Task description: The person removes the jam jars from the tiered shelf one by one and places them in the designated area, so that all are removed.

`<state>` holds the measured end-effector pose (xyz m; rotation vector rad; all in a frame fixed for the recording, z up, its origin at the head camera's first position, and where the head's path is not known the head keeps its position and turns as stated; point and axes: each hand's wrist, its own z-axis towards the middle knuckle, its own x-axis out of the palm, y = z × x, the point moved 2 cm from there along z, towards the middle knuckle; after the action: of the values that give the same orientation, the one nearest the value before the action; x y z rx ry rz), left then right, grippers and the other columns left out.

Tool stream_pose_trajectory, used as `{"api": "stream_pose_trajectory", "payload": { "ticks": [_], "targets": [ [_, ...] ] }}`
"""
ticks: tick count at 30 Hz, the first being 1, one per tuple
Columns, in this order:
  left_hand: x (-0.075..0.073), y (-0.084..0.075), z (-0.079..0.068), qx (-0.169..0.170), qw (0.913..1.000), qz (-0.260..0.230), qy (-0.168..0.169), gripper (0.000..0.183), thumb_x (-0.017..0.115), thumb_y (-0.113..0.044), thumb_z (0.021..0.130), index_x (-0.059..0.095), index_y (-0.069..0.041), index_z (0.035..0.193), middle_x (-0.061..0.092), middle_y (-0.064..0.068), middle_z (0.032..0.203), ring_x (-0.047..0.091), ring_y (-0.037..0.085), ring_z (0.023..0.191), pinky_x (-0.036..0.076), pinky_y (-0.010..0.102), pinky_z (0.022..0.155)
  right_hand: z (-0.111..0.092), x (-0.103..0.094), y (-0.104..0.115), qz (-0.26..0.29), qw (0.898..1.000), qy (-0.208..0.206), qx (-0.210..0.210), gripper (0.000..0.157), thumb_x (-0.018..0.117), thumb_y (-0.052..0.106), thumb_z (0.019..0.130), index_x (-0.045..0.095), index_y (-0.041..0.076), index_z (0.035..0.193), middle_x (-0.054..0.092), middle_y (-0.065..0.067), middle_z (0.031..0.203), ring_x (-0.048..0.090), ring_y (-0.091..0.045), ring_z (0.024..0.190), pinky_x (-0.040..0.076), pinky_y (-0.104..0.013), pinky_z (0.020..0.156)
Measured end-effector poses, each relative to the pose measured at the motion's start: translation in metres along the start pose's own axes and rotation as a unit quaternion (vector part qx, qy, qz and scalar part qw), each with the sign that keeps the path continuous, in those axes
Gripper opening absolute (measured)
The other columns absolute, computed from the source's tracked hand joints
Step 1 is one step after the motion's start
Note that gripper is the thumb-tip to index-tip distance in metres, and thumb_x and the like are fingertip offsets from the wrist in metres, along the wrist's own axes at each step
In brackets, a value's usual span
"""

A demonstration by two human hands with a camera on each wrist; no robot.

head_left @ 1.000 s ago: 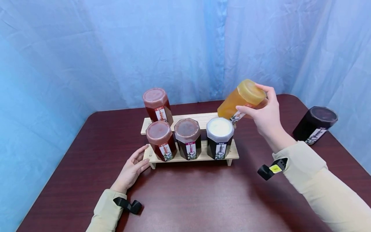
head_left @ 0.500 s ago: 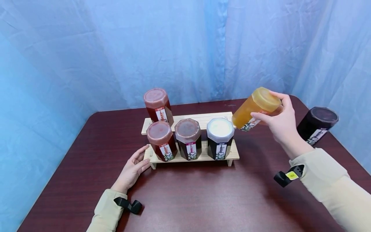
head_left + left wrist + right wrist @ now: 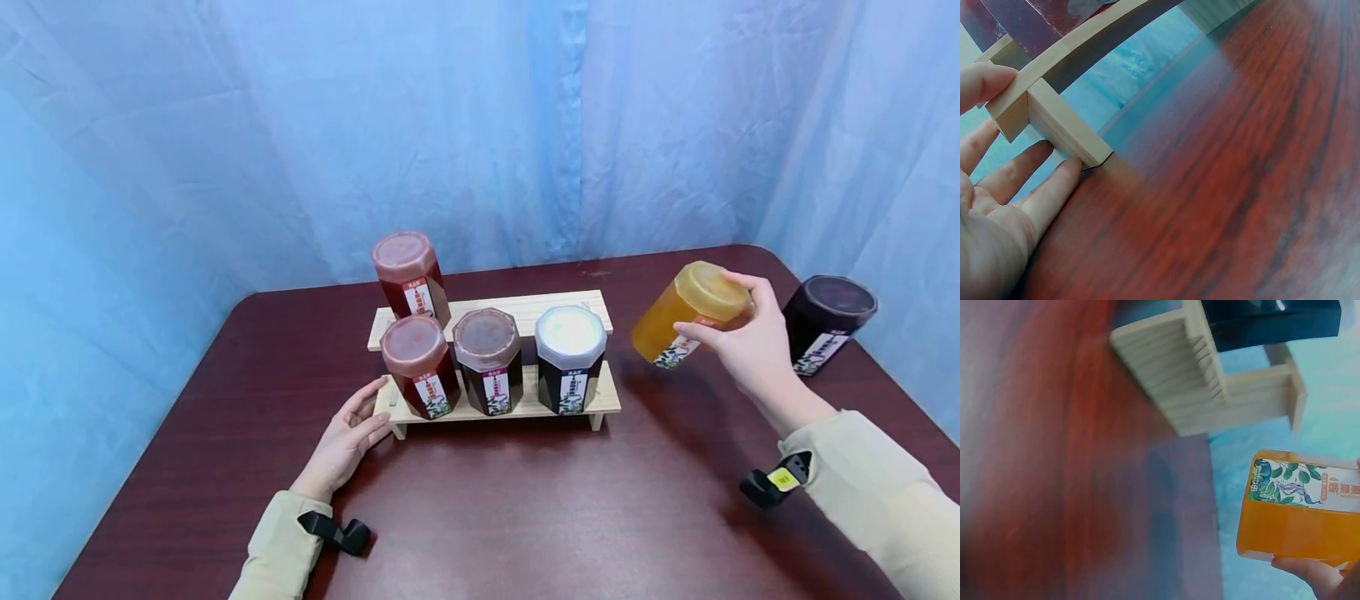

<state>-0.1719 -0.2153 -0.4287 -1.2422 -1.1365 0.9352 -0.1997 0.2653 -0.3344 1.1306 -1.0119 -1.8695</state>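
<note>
Light blue fabric (image 3: pixel 420 133) hangs behind and beside a dark reddish-brown table (image 3: pixel 540 517).

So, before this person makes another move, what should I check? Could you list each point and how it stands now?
1. Yellow jar held: ok, the fingers and thumb of the right hand grip it.
2. Yellow jar clear of the wooden rack: ok, a gap shows between them.
3. Yellow jar set down: not ok, it is in the air.
4. Left hand at the rack: ok, it touches the left end.
5. Front jars on their step: ok, all three stand there.
6. Right hand clear of the dark jar: cannot tell, they nearly meet in the head view.
</note>
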Motion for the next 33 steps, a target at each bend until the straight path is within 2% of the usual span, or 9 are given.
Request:
{"api": "stream_pose_trajectory", "payload": {
  "ticks": [5,11,18,27,33],
  "targets": [
    [0.001,0.0,0.0,-0.007,0.9999,0.003,-0.007,0.062,0.051,-0.002,0.094,0.021,-0.003,0.149,0.053,-0.014,0.122,0.058,0.003,0.105,0.051,0.022,0.086,-0.004,-0.007,-0.016,-0.023,1.0,-0.003,-0.01,0.076,0.079,0.004,0.073,0.039,0.014,0.137,0.043,0.022,0.106,0.052,0.005,0.082,0.046,-0.005,0.065],
    [0.001,0.0,0.001,-0.007,0.9999,0.001,-0.01,0.061,0.051,-0.001,0.094,0.022,-0.003,0.148,0.054,-0.013,0.121,0.059,0.004,0.104,0.051,0.022,0.085,-0.004,-0.017,-0.031,-0.052,0.999,0.001,0.0,0.077,0.08,0.009,0.075,0.037,0.01,0.139,0.041,0.025,0.105,0.048,0.008,0.086,0.043,-0.003,0.066],
    [0.002,-0.001,0.0,0.001,0.9999,0.002,-0.01,0.061,0.053,-0.002,0.093,0.025,-0.003,0.147,0.054,-0.011,0.121,0.059,0.003,0.103,0.051,0.022,0.084,-0.003,-0.026,-0.04,-0.048,0.999,-0.002,0.012,0.076,0.079,0.012,0.076,0.036,0.013,0.139,0.039,0.026,0.106,0.046,0.008,0.09,0.042,-0.001,0.069],
    [0.002,-0.002,0.001,-0.009,0.9999,0.001,-0.008,0.062,0.051,-0.001,0.094,0.021,-0.003,0.149,0.052,-0.011,0.123,0.059,0.004,0.104,0.051,0.022,0.085,-0.001,-0.039,-0.05,-0.097,0.995,0.009,0.006,0.081,0.079,0.02,0.077,0.032,0.008,0.142,0.037,0.024,0.11,0.041,0.01,0.091,0.036,0.002,0.071],
    [0.001,-0.001,0.001,-0.016,0.9997,0.005,-0.015,0.062,0.051,-0.001,0.094,0.022,-0.003,0.149,0.049,-0.008,0.125,0.058,0.004,0.104,0.051,0.022,0.085,0.001,-0.042,-0.055,-0.122,0.992,0.02,-0.003,0.08,0.077,0.019,0.079,0.031,0.008,0.143,0.042,-0.006,0.121,0.037,0.01,0.092,0.034,0.002,0.071]
  ]
}}
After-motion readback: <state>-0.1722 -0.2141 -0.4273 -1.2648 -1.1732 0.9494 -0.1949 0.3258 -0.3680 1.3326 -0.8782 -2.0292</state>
